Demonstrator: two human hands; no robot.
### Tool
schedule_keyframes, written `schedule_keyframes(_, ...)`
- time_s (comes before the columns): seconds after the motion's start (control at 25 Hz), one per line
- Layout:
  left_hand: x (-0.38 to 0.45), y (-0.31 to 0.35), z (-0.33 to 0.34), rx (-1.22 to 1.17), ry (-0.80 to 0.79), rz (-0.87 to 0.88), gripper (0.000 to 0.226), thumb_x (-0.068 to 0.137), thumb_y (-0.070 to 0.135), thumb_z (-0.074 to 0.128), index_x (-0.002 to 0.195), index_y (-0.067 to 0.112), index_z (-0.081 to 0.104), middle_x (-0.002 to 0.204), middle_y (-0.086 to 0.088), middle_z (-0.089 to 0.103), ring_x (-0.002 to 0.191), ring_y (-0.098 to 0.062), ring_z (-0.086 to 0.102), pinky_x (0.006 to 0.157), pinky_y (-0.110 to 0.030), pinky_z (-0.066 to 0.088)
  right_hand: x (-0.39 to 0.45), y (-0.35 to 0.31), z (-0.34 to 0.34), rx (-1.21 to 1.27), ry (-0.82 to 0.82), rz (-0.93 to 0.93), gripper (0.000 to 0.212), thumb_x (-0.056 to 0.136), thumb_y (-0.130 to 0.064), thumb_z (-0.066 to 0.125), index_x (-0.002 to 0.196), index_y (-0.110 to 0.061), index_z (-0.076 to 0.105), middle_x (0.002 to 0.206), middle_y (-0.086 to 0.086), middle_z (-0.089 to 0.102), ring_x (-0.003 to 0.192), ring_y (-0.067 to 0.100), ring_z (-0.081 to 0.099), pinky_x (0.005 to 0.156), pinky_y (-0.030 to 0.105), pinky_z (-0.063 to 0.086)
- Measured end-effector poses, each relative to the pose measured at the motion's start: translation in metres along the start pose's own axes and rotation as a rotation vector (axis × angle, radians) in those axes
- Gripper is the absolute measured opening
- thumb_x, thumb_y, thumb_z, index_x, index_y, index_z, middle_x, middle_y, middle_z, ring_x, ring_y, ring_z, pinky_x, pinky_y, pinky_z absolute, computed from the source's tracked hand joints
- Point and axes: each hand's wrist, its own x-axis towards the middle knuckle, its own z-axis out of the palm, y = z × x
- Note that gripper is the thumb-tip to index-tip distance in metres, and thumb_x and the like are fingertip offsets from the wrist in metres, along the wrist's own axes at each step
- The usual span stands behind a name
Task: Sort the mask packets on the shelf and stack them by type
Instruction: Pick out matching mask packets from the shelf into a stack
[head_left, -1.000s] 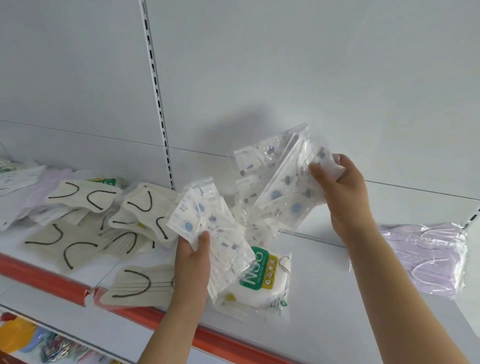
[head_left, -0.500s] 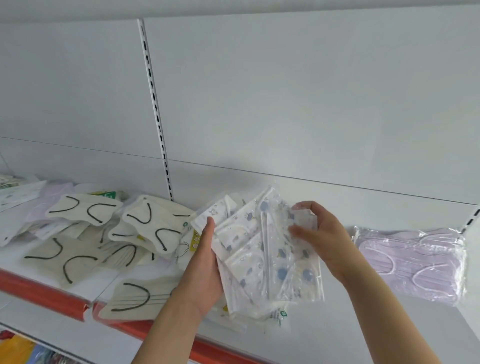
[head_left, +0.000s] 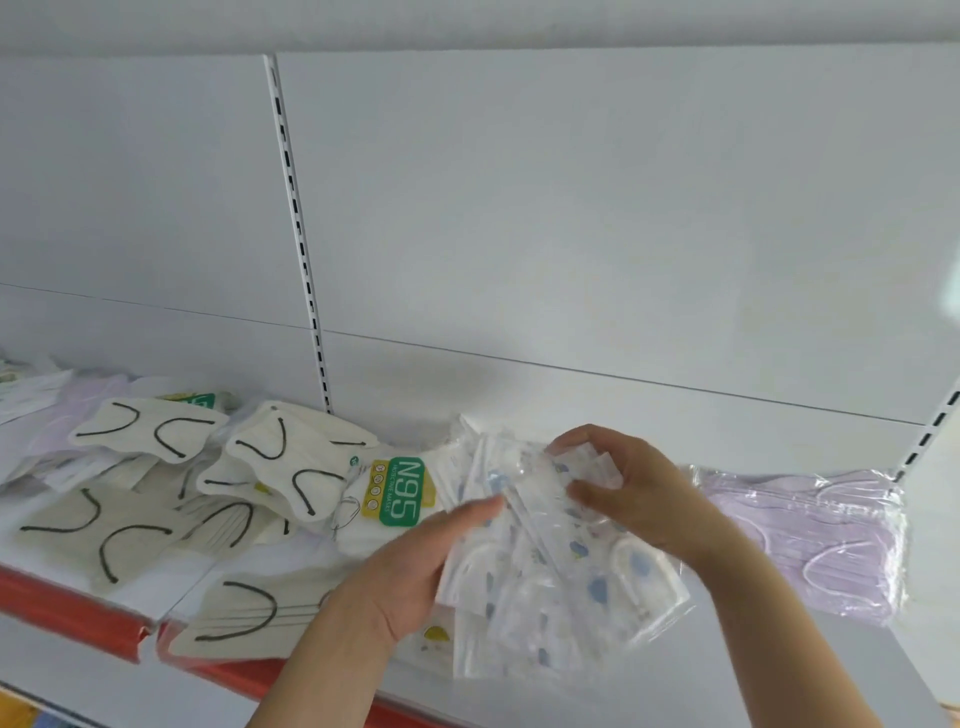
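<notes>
Several clear packets of white masks with blue prints (head_left: 561, 587) lie fanned together low over the white shelf (head_left: 779, 670). My left hand (head_left: 415, 566) holds their left edge, thumb on top. My right hand (head_left: 634, 493) grips the upper right of the bundle, fingers curled over the plastic. A white packet with a green N95 label (head_left: 397, 493) lies just left of them. Beige masks with black ear loops (head_left: 280, 462) are scattered further left. A packet of lilac masks (head_left: 831, 540) lies at the right.
The shelf's red front strip (head_left: 78, 608) runs along the near left edge. A slotted upright (head_left: 301, 234) divides the white back wall. More white and lilac packets (head_left: 47, 405) lie at the far left. A second slotted upright (head_left: 930, 436) stands at the right.
Both hands came together and brought the two handfuls of blue-print packets down into one bundle near the shelf. The N95 packet, covered a moment ago, now shows.
</notes>
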Motion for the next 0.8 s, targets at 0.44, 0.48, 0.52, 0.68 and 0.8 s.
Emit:
schedule_keyframes(0.44, 0.024, -0.019, 0.043, 0.431, 0.156, 0.471, 0.034, 0.083, 0.011, 0.079, 0.113, 0.024, 0.070, 0.106, 0.010, 0.077, 0.102, -0.006, 0.072, 0.087, -0.021, 0.054, -0.049, 0.000, 0.002, 0.493, 0.136, 0.153, 0.015, 0.088, -0.025, 0.066, 0.103, -0.022, 0.064, 0.080, -0.016, 0.069, 0.076, 0.007, 0.063, 0.067, 0.011, 0.046)
schedule_keyframes(0.48, 0.028, -0.026, 0.048, 0.487, 0.086, 0.481, 0.033, 0.085, 0.009, 0.077, 0.114, 0.023, 0.070, 0.107, 0.008, 0.077, 0.102, -0.009, 0.072, 0.085, -0.021, 0.055, -0.059, 0.006, -0.005, 0.538, 0.108, 0.121, 0.016, 0.089, -0.020, 0.068, 0.104, -0.016, 0.066, 0.088, -0.006, 0.075, 0.081, 0.013, 0.069, 0.069, 0.017, 0.051)
schedule_keyframes(0.52, 0.033, -0.036, 0.054, 0.523, 0.030, 0.476, 0.033, 0.086, 0.008, 0.076, 0.115, 0.023, 0.070, 0.107, 0.006, 0.077, 0.102, -0.011, 0.072, 0.086, -0.024, 0.056, -0.068, 0.014, -0.010, 0.566, 0.111, 0.116, 0.022, 0.088, -0.016, 0.070, 0.109, -0.009, 0.066, 0.098, 0.005, 0.076, 0.089, 0.020, 0.072, 0.073, 0.023, 0.054)
schedule_keyframes(0.68, 0.045, -0.068, 0.067, 0.613, -0.061, 0.441, 0.042, 0.081, 0.022, 0.083, 0.119, 0.026, 0.067, 0.105, 0.004, 0.077, 0.098, -0.013, 0.073, 0.086, -0.038, 0.060, -0.095, 0.038, -0.010, 0.642, 0.078, 0.157, 0.042, 0.085, -0.007, 0.071, 0.124, -0.005, 0.058, 0.115, 0.015, 0.072, 0.110, 0.029, 0.069, 0.087, 0.034, 0.056)
schedule_keyframes(0.8, 0.053, -0.073, 0.074, 0.588, -0.019, 0.462, 0.037, 0.082, 0.025, 0.082, 0.118, 0.024, 0.070, 0.104, 0.004, 0.077, 0.098, -0.014, 0.074, 0.087, -0.044, 0.060, -0.099, 0.044, -0.003, 0.571, 0.176, 0.164, 0.039, 0.079, -0.008, 0.076, 0.116, -0.005, 0.065, 0.108, 0.016, 0.074, 0.104, 0.032, 0.071, 0.085, 0.040, 0.056)
